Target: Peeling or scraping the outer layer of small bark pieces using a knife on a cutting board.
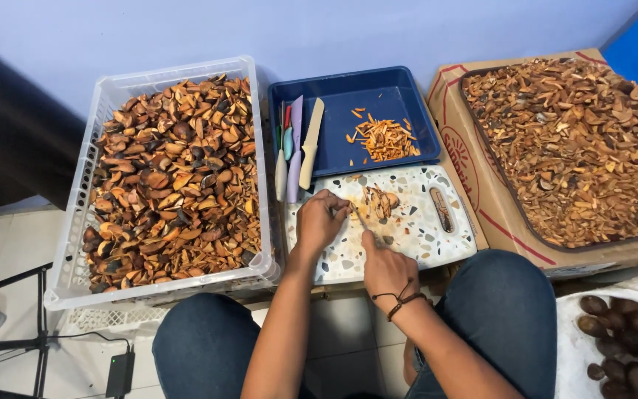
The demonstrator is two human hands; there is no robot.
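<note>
My left hand (321, 219) presses a small nut piece onto the speckled white cutting board (415, 236); the piece is mostly hidden under the fingers. My right hand (387, 267), with a dark cord bracelet at the wrist, grips a knife (362, 219) whose blade points toward the left fingers. A small heap of cut nut pieces (379, 201) lies just beyond the hands on the board. Orange slivers (383, 139) sit in the blue tray (407, 89) behind the board.
A white plastic crate (75, 244) of brown nut halves stands at left. Several pastel knives (297, 148) lean in the blue tray. A dark tray of husk pieces (577, 140) rests on a cardboard box at right. Whole dark nuts (629, 340) lie on white cloth, lower right.
</note>
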